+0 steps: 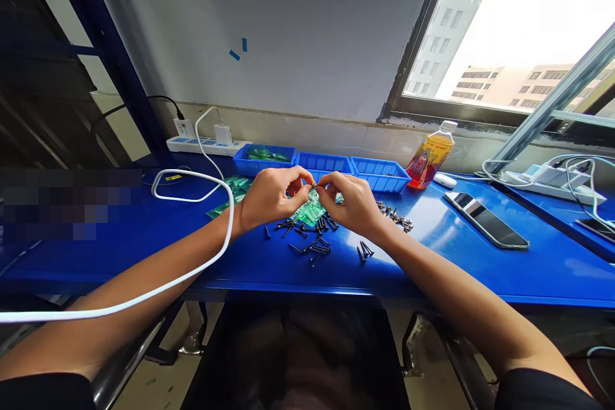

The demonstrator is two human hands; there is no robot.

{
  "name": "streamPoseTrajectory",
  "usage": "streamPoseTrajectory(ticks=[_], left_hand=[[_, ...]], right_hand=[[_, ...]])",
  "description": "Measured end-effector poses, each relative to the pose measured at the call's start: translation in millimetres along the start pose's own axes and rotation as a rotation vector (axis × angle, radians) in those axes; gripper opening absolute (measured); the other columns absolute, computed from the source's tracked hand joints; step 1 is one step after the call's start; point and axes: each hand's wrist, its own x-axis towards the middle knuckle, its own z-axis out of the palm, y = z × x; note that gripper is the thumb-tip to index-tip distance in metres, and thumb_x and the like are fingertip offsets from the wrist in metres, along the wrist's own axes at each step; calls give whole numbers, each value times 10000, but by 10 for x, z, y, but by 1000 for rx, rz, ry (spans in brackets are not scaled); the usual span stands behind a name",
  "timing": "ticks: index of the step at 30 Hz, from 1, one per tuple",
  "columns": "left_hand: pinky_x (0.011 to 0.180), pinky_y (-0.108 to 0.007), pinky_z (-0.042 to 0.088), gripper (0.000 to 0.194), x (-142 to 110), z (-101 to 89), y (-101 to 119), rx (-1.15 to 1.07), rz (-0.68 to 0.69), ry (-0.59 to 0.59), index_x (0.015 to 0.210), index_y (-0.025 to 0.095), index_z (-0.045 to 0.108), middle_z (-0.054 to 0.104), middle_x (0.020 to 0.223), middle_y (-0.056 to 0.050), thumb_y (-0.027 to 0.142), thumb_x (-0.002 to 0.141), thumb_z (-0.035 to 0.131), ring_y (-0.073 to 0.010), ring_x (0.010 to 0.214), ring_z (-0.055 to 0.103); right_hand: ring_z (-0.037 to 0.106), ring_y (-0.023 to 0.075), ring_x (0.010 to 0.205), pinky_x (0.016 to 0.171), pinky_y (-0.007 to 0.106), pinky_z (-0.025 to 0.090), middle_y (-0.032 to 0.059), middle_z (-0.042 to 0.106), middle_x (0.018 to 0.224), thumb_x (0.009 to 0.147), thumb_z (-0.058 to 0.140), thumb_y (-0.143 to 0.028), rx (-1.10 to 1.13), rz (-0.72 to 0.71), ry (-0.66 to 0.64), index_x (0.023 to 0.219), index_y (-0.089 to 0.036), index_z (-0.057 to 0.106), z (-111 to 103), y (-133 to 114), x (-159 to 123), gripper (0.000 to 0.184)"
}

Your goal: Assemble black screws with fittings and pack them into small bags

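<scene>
My left hand (pixel 277 195) and my right hand (pixel 353 200) meet over the middle of the blue table. Both are closed in a pinch, fingertips nearly touching. Between them is something too small to make out. Just below and behind the fingertips lie small green plastic bags (pixel 308 210). More green bags (pixel 236 187) are partly hidden behind my left hand. Dark screws (pixel 317 246) are scattered on the table under my hands. A few more screws (pixel 365 251) lie below my right wrist, and small metal fasteners (pixel 398 216) are spread beyond it.
Blue bins (pixel 379 176) line the wall side, the left one (pixel 264 155) holding green bags. Right of them stand a drink bottle (pixel 432 155) and a phone (pixel 487 221). A white cable (pixel 229 218) crosses in front of my left forearm. Power strips (pixel 206 145) lie by the wall.
</scene>
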Motion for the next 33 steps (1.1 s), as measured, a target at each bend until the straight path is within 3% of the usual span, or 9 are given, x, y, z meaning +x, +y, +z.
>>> streamPoseTrajectory(ticks=[12, 33], left_hand=[[492, -187, 409, 191, 4, 0, 3, 20, 14, 25, 807, 135, 616, 625, 594, -3, 267, 789, 479, -98, 514, 564], [506, -192, 431, 156, 14, -12, 56, -65, -79, 13, 763, 140, 583, 627, 597, -5, 265, 775, 490, -102, 529, 566]], right_hand=[[515, 98, 497, 559, 216, 395, -19, 584, 542, 823, 471, -211, -12, -18, -8, 768, -180, 570, -11, 0, 5, 118], [544, 107, 527, 577, 221, 406, -18, 604, 563, 820, 480, -199, -9, 3, -7, 798, -187, 584, -1, -5, -2, 107]])
